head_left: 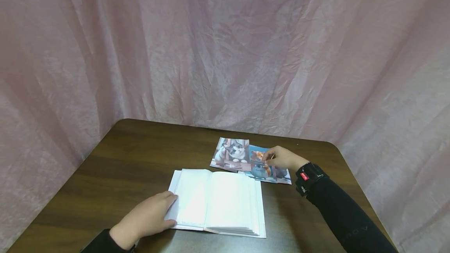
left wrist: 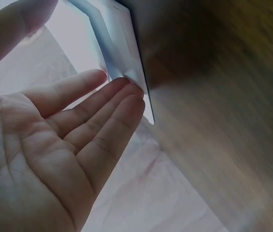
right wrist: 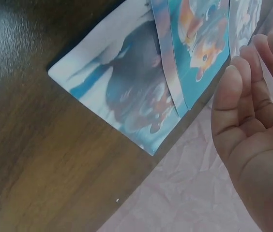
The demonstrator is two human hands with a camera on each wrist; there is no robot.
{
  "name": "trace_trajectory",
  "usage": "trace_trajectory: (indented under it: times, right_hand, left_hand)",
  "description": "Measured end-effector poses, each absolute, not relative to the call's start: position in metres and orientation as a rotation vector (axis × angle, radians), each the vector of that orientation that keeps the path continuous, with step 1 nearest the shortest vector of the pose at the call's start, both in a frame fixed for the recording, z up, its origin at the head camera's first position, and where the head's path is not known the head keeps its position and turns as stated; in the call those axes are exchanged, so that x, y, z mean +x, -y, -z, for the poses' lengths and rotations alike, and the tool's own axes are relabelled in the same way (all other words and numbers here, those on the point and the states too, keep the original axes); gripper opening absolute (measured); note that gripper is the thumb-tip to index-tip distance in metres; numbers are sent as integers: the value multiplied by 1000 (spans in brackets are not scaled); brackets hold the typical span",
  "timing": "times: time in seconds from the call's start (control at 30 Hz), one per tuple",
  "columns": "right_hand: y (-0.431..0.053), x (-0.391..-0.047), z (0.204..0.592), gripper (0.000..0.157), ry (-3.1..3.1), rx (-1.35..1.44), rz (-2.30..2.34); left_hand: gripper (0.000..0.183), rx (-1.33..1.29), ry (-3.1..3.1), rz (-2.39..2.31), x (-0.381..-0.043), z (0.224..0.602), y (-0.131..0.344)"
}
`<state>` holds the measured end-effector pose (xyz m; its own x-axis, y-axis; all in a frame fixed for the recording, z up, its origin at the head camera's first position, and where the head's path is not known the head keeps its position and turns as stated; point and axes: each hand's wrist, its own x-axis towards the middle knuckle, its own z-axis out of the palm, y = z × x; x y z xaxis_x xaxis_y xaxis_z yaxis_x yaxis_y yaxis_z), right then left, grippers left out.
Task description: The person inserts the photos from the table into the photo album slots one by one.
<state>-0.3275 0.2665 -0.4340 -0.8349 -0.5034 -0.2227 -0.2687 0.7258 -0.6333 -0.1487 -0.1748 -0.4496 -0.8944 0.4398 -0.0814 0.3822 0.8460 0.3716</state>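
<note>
An open book with blank white pages [head_left: 230, 202] lies on the table. My left hand [head_left: 149, 216] touches its left edge, fingers extended and thumb spread apart; in the left wrist view the fingertips meet the book's edge [left wrist: 129, 53]. Behind the book several printed pictures lie overlapping. One shows a grey-and-white cat [head_left: 237, 151]; a blue picture [head_left: 260, 171] with an orange animal lies beside it, over another picture [right wrist: 136, 92] showing a dark shape. Over the blue picture hovers my right hand [head_left: 286, 157], its fingers bent and nothing visible between them.
The brown wooden table [head_left: 140, 155] has rounded far corners. A pink curtain [head_left: 211, 50] hangs behind it and along the sides. The book's top right corner lies close to the pictures.
</note>
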Motion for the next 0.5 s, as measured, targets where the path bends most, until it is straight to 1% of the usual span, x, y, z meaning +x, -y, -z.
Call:
trace_trajectory:
  times: [0.2,0.5]
  right_hand:
    - [-269,-332,430,18,-2572,-636,816]
    - [-272,-334,423,25,-2601,-625,774]
  left_hand:
    - [69,651,-2869,-512,-147,451,174]
    - [72,624,-2864,-476,-146,453,172]
